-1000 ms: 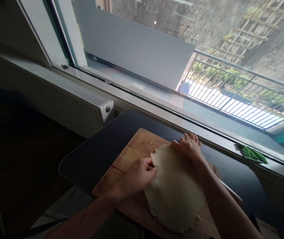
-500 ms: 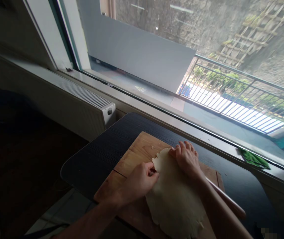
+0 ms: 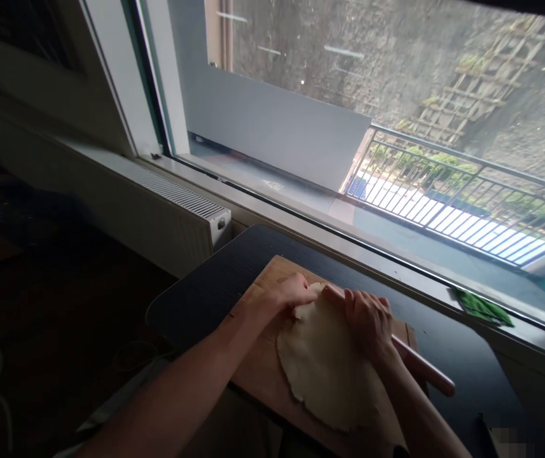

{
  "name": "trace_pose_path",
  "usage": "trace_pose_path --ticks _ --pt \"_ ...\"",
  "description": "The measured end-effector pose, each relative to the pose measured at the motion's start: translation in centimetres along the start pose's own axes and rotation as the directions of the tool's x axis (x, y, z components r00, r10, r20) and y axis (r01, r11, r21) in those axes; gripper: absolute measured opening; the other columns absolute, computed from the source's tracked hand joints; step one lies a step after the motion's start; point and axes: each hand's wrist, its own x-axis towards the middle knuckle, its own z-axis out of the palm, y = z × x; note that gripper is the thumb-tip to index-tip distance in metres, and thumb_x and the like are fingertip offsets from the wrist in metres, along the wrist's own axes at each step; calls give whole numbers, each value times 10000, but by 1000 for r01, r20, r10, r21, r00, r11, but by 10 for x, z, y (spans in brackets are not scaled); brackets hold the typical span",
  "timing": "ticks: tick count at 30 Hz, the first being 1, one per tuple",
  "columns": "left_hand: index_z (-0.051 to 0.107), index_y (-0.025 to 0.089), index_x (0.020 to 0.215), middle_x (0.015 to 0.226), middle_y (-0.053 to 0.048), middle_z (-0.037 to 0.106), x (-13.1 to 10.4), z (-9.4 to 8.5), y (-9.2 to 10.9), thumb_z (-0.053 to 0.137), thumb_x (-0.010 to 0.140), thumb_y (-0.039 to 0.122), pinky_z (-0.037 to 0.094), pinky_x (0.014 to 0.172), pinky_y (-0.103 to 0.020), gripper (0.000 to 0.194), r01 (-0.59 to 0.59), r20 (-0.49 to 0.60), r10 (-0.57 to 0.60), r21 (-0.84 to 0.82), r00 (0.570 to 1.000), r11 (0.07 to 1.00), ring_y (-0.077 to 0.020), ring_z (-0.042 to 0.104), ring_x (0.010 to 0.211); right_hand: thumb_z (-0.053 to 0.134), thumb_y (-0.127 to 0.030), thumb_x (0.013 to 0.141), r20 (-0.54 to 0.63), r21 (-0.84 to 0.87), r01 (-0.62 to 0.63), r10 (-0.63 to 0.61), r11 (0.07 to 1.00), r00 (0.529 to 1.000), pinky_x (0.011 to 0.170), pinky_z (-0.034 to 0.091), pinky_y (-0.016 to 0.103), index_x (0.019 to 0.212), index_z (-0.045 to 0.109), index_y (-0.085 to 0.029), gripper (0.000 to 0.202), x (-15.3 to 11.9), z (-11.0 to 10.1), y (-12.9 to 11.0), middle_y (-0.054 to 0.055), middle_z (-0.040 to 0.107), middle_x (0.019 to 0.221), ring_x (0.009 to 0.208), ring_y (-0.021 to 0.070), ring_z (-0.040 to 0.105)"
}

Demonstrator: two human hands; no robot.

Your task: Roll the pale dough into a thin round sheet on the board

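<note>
A flat, rough-edged sheet of dough [image 3: 332,366] lies on the wooden board [image 3: 253,369]. My left hand [image 3: 295,290] is closed at the dough's far left edge, fingers pinched on its rim. A rolling pin [image 3: 422,369] slants along the right side of the dough, its far end near my left fingertips. My right hand [image 3: 370,318] is wrapped over the pin's middle; its palm is hidden from view.
The board rests on a dark table [image 3: 205,280] with rounded corners, set against a window sill. A green cloth [image 3: 482,307] lies on the sill at the right. Left of the table stands a white radiator [image 3: 181,216].
My left hand has moved from the dough's left side to its far edge. My right hand's fingers have curled over the rolling pin, whose far end now shows beyond them.
</note>
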Motion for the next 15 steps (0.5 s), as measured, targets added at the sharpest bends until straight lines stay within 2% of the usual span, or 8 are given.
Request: trace_pose_path --ticks 3,5,6,8,10,12,15 --pt "570 128 629 577 5 540 -11 14 -4 572 668 310 302 434 -198 186 -127 -151 121 -33 981 991 -92 455 500 221 -362 943 26 39 66 -67 997 997 777 280 305 759 592 -207 442 -26 -16 13 24 627 742 718 156 533" --pt "571 124 672 608 -1 551 -24 19 -14 530 711 314 318 464 -195 199 -162 -267 142 -54 953 985 -97 466 542 236 -341 941 46 71 126 -130 990 990 779 284 297 756 585 -213 415 -40 -26 15 21 619 751 740 153 529" --pt "572 122 681 617 -4 557 -29 19 -21 525 715 305 322 474 -195 193 -164 -288 144 -46 947 985 -100 472 556 248 -342 937 58 77 147 -151 986 987 784 286 297 744 576 -211 402 -47 -29 12 24 611 760 756 155 524" --pt "576 120 683 629 -8 571 -38 16 -32 529 703 282 319 476 -196 170 -161 -259 150 -21 954 987 -104 479 565 261 -357 930 87 86 139 -146 987 985 788 294 301 743 562 -212 383 -53 -30 -1 30 598 799 787 162 511" --pt "581 120 674 628 -8 574 -42 12 -39 528 696 275 305 458 -195 165 -153 -208 146 -14 967 988 -103 476 556 253 -381 925 96 102 76 -86 992 992 807 304 311 849 571 -228 360 -45 -24 -14 34 589 915 869 173 501" --pt "587 120 663 609 -4 567 -42 10 -40 527 691 271 292 446 -193 164 -140 -179 134 -21 975 990 -100 467 541 243 -415 917 102 105 -36 25 994 994 841 309 334 1000 556 -250 364 -23 -16 -22 41 560 1049 973 193 479" --pt "601 118 686 620 -9 586 -42 9 -36 531 685 262 296 448 -191 160 -133 -155 124 -54 980 990 -106 482 550 248 -457 894 183 49 -214 202 976 962 881 318 382 1170 492 -214 442 14 -6 -21 89 488 1192 1087 236 438"
